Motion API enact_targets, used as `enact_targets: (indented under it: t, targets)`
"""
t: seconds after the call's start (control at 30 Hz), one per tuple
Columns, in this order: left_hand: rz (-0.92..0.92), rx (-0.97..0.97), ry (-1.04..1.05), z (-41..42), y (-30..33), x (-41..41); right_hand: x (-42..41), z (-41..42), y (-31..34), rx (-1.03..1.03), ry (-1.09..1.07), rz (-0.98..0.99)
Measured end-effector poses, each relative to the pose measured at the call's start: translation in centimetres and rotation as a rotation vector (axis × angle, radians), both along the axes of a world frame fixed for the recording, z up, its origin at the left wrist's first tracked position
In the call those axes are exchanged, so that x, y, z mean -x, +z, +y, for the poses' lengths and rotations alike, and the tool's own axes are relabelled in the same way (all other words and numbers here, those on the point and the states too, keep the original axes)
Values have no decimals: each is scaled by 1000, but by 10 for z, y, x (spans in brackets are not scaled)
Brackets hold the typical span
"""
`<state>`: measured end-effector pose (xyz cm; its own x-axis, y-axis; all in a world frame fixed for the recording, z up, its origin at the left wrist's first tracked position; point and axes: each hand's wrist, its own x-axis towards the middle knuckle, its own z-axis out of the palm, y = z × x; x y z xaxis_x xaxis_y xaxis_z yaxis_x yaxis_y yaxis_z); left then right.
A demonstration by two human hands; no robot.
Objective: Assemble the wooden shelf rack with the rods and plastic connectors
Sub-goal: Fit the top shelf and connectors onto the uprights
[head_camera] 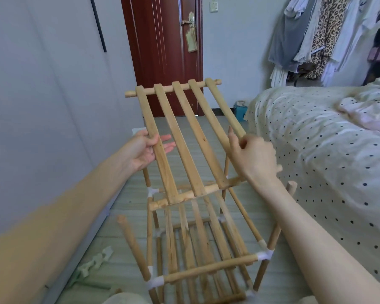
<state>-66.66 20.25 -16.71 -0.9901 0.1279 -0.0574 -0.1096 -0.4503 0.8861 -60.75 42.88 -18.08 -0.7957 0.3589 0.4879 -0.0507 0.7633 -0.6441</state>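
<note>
Head view: slatted shelf panel (180, 141) between hands.

Home bedroom, bed (316, 132), hanging clothes (316, 36), door (162, 51)

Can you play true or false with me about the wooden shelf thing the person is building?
1. Both hands hold the slatted shelf. True: the left hand grips its left slat and the right hand grips its right slat.
2. The shelf has three slats. False: it has five.
3. White connectors join the rods of the rack below. True.
4. The door behind is white. False: it is dark red.
5. The bed is on the left. False: it is on the right, with a dotted cover.
</note>
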Motion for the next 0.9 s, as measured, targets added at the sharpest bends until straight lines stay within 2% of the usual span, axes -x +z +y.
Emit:
enact_targets:
  t: [0.07, 0.13, 0.17, 0.27, 0.37, 0.43, 0.5, 0.57, 0.63, 0.7, 0.73, 0.8, 0.9]
  targets:
    - [-18, -7, -35, -4, -3, -4, 16, -15, 11, -112, 78, 37]
    - [-41, -25, -77, -8, -9, -4, 37, -30, 16, -241, 122, -93]
    - [-50, -32, -93, -10, -12, -3, 48, -35, 16, -237, 139, -169]
    - [-60, -48, -132, -19, -20, 2, 75, -43, 13, -9, 173, -276]
    - [-55, 27, -158, -32, -27, 10, 95, -43, -2, 191, 210, -229]
    - [-29, 165, -209, -40, -28, 16, 104, -43, -17, 230, 214, -194]
    - [2, 430, -249, -46, -29, 24, 111, -40, -35, 232, 212, -185]
    - [51, 725, -117, -52, -33, 39, 116, -33, -53, 244, 211, -190]
    - [131, 928, 218, -60, -40, 63, 121, -26, -71, 296, 202, -206]
    - [210, 1014, 513, -70, -43, 88, 123, -20, -87, 358, 194, -223]
    - [232, 1006, 579, -74, -42, 100, 123, -18, -94, 377, 196, -234]
    - [240, 949, 563, -76, -39, 122, 125, -15, -102, 378, 204, -252]
    - [194, 951, 428, -69, -38, 145, 128, -12, -110, 322, 232, -252]
